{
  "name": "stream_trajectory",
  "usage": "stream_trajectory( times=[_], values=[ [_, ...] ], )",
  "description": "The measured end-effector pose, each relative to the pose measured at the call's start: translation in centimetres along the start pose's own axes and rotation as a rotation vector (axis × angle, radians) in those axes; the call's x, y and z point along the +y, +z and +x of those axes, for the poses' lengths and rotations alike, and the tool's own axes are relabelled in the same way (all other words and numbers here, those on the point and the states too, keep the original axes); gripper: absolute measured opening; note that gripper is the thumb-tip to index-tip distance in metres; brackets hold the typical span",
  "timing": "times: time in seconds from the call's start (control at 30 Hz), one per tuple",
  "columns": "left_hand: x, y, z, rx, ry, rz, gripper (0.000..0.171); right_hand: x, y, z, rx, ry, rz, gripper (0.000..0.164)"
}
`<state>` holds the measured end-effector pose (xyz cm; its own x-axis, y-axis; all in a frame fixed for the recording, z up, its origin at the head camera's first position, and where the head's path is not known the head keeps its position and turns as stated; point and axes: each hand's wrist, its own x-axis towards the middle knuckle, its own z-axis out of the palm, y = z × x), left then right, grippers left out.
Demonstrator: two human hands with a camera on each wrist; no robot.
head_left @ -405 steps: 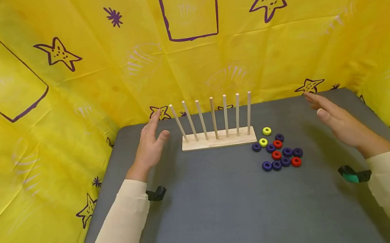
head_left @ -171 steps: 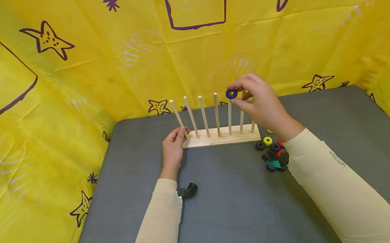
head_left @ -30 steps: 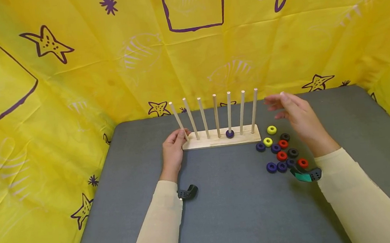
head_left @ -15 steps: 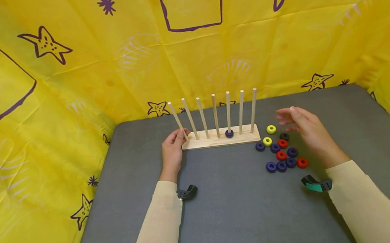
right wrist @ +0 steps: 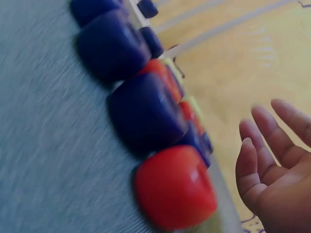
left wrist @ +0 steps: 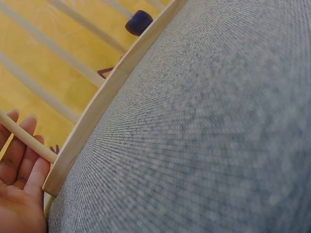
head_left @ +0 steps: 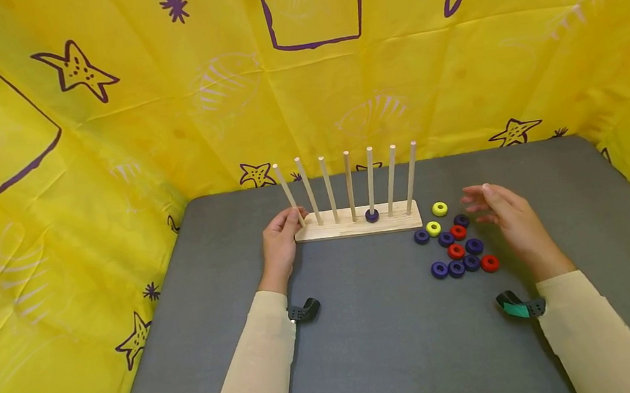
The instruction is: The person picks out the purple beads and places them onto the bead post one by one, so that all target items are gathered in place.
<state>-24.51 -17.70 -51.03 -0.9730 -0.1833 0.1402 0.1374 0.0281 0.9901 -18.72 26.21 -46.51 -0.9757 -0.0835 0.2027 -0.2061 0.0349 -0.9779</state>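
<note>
A wooden peg stand [head_left: 327, 228], with several upright pegs on a flat base, sits near the back of the table. My left hand [head_left: 279, 242] holds its left end, fingers behind the leftmost peg [left wrist: 29, 138] and thumb at the base. One dark blue ring [head_left: 371, 216] lies at the foot of the third peg from the right. My right hand [head_left: 510, 221] hovers right of the loose rings, its fingers loosely bent and holding nothing. Those rings are several dark blue ones [head_left: 440, 270], three red ones [right wrist: 175, 187] and two yellow ones [head_left: 440, 209].
The grey table [head_left: 364, 332] has a yellow patterned cloth [head_left: 294, 109] hanging behind it and along both sides. A black wrist camera mount [head_left: 304, 311] shows below the left hand, and a black and green one [head_left: 519, 306] below the right.
My right hand first carried a blue ring over the pegs; that ring now sits at a peg's foot. Since then the empty right hand has drawn back right and nearer. The left hand stays put.
</note>
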Motion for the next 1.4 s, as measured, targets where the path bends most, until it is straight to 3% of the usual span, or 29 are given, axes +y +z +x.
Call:
stream_trajectory(
  times=[0.13,0.23,0.9,1.13,1.4],
  values=[
    [0.1,0.2,0.0,-0.007,-0.003,-0.011,0.038,0.8,-0.6,-0.5,0.018,0.01,0.072,0.037],
    [0.0,0.2,0.0,-0.006,-0.005,-0.017,0.038,1.4,-0.9,-0.8,0.029,0.027,0.066,0.037],
    [0.1,0.1,0.3,-0.013,0.016,-0.048,0.036,3.5,-1.2,-1.4,0.035,0.129,-0.479,0.047],
    [-0.1,0.1,0.3,-0.003,0.021,-0.066,0.035,4.0,-0.9,-1.2,0.011,0.056,-0.524,0.043],
    [-0.2,0.0,0.3,-0.011,0.023,-0.055,0.035,4.0,-0.8,-1.2,-0.007,0.028,-0.567,0.044]
  ],
)
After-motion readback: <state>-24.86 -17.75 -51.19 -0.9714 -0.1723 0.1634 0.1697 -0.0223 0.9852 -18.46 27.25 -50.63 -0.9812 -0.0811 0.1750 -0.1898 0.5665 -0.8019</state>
